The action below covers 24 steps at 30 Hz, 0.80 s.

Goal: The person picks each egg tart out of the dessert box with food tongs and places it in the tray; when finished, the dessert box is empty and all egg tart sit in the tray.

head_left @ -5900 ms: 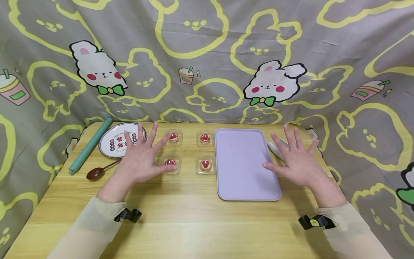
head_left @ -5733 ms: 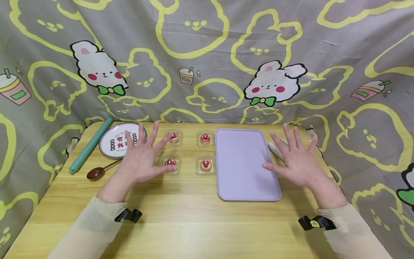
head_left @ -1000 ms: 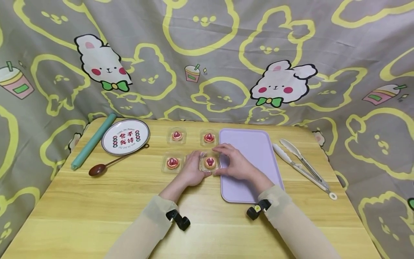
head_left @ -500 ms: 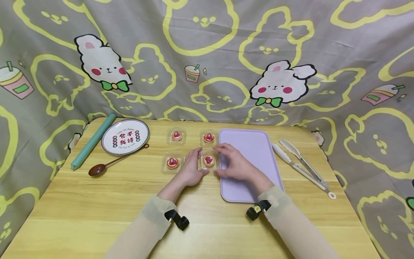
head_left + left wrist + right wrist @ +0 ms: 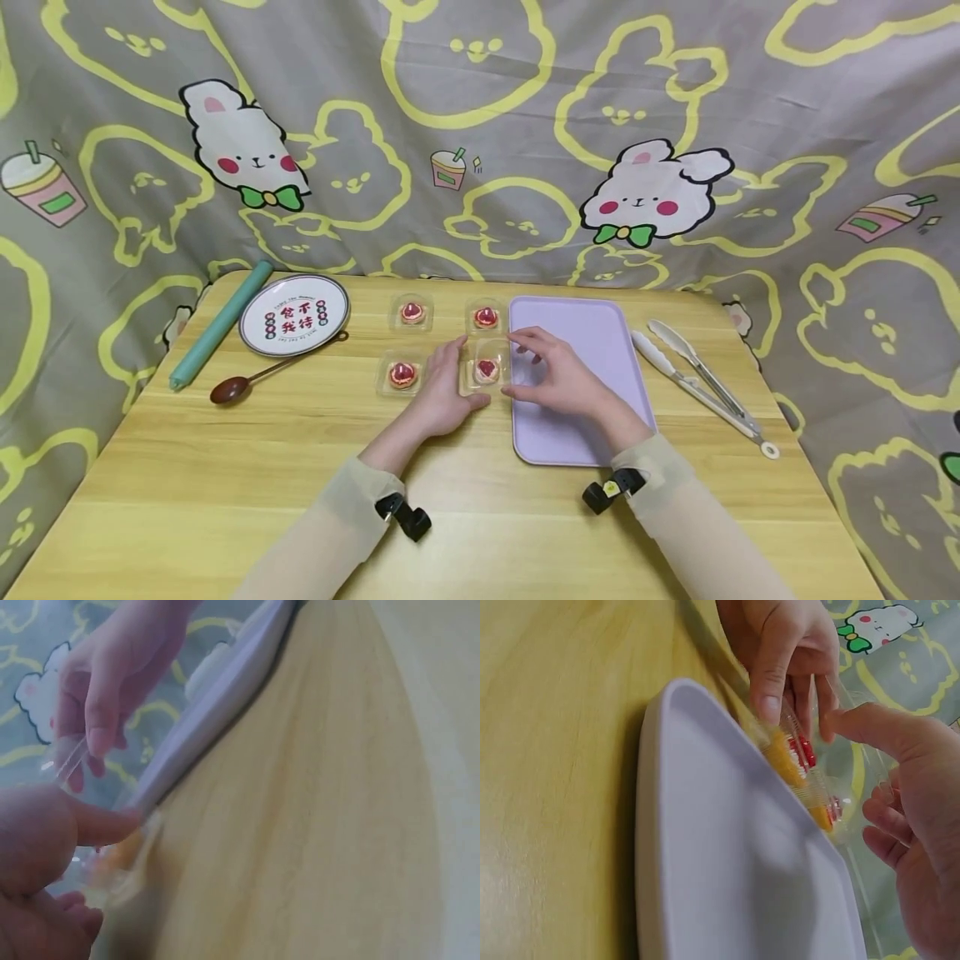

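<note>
A small tart (image 5: pixel 487 372) with a red topping sits in a clear plastic box (image 5: pixel 469 380) left of the lilac tray (image 5: pixel 573 429) in the head view. My left hand (image 5: pixel 441 398) holds the box at its left side, thumb at the near edge. Over the tart, the box's clear lid (image 5: pixel 864 754) stands raised from the base. My right hand (image 5: pixel 557 379), above the tray's left part, pinches this lid between thumb and fingers. The left wrist view also has the lid (image 5: pixel 71 757) at the right fingertips; the tart is blurred there.
Three more boxed tarts, including the near-left tart (image 5: pixel 403 375), stand around the hands. On the left lie a white plate (image 5: pixel 292 342), a brown spoon (image 5: pixel 230 390) and a green roll (image 5: pixel 221 325). Tongs (image 5: pixel 705 383) lie right of the tray. A patterned curtain (image 5: pixel 510 242) hangs behind.
Both hands have come from spread above the table to the near-right box. Over the last second the lid has risen off the base, and the right hand has shifted slightly right with it.
</note>
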### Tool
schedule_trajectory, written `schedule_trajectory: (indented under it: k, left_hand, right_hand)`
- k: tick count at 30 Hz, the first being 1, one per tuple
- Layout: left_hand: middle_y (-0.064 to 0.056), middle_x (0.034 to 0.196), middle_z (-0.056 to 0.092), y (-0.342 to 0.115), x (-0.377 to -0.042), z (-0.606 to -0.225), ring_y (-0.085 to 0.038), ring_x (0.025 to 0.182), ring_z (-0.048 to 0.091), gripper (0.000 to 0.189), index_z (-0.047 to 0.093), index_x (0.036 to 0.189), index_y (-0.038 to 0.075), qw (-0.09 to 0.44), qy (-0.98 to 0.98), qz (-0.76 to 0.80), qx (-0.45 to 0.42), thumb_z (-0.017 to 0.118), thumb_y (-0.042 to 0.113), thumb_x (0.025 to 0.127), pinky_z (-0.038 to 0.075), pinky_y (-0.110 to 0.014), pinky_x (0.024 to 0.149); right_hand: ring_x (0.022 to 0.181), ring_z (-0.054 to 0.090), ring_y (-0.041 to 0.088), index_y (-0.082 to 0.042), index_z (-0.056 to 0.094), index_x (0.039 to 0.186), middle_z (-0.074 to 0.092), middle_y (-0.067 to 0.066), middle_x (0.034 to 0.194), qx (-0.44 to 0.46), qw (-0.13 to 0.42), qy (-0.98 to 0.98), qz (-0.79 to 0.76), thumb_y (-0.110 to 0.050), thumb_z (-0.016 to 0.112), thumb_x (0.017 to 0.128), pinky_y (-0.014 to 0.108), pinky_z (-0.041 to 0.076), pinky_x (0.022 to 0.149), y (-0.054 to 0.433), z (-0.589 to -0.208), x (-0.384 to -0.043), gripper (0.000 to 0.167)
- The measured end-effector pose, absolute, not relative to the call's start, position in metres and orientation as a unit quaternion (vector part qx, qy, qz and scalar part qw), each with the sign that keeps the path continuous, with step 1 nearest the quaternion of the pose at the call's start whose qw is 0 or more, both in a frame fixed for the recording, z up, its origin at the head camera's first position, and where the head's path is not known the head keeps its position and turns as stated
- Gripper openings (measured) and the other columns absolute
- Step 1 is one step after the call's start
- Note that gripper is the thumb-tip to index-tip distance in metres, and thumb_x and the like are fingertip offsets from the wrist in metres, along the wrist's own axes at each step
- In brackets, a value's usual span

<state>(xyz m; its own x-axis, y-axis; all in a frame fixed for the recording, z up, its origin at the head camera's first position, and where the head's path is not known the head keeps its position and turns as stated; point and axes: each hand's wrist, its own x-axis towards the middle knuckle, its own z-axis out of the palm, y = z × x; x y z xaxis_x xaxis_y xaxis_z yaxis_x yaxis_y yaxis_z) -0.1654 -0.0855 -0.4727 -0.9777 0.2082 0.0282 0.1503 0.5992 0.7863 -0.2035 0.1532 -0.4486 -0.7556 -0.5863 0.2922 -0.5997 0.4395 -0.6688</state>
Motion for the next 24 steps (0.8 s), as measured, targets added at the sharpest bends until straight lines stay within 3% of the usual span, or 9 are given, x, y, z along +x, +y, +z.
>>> schedule_trajectory:
  k: [4, 10, 13, 18, 24]
  left_hand:
    - [-0.015, 0.168, 0.027, -0.089, -0.157, -0.462, -0.036, 0.153, 0.029, 0.107, 0.024, 0.168, 0.011, 0.009, 0.889, 0.443, 0.116, 0.091, 0.022, 0.085, 0.027, -0.057, 0.123]
    - [0.000, 0.176, 0.012, -0.099, -0.146, -0.444, -0.030, 0.158, 0.018, 0.116, 0.014, 0.171, 0.029, 0.016, 0.871, 0.455, 0.183, 0.087, 0.052, 0.085, 0.024, -0.067, 0.120]
    - [0.000, 0.175, 0.019, -0.106, -0.145, -0.442, -0.030, 0.157, 0.023, 0.105, 0.021, 0.170, 0.029, 0.020, 0.861, 0.461, 0.213, 0.081, 0.058, 0.089, 0.025, -0.068, 0.119]
    - [0.001, 0.167, 0.039, -0.116, -0.145, -0.441, -0.027, 0.153, 0.035, 0.080, 0.044, 0.163, 0.022, 0.005, 0.850, 0.452, 0.269, 0.078, 0.049, 0.095, 0.028, -0.065, 0.120]
    - [-0.001, 0.162, 0.046, -0.119, -0.143, -0.438, -0.027, 0.149, 0.041, 0.077, 0.048, 0.160, 0.019, -0.006, 0.840, 0.453, 0.297, 0.080, 0.044, 0.095, 0.033, -0.064, 0.118]
  right_hand:
    - [0.112, 0.063, 0.028, 0.002, 0.059, 0.147, 0.063, 0.016, 0.139, 0.346, 0.007, -0.848, 0.402, -0.026, 0.094, 0.082, 0.042, 0.057, 0.088, 0.156, -0.443, -0.198, 0.078]
    - [0.114, 0.064, 0.031, 0.001, 0.060, 0.146, 0.063, 0.014, 0.139, 0.348, -0.004, -0.845, 0.406, -0.030, 0.094, 0.083, 0.042, 0.056, 0.090, 0.158, -0.433, -0.190, 0.078]
    - [0.111, 0.065, 0.033, -0.001, 0.061, 0.146, 0.063, 0.010, 0.139, 0.356, -0.007, -0.841, 0.407, -0.030, 0.094, 0.083, 0.045, 0.057, 0.090, 0.158, -0.427, -0.183, 0.077]
    - [0.108, 0.066, 0.036, -0.001, 0.062, 0.146, 0.063, 0.008, 0.138, 0.370, -0.007, -0.831, 0.415, -0.029, 0.094, 0.083, 0.056, 0.057, 0.086, 0.158, -0.416, -0.171, 0.076]
    - [0.105, 0.066, 0.027, -0.004, 0.063, 0.145, 0.064, 0.002, 0.135, 0.366, 0.000, -0.829, 0.423, -0.026, 0.095, 0.082, 0.051, 0.057, 0.084, 0.157, -0.411, -0.163, 0.074]
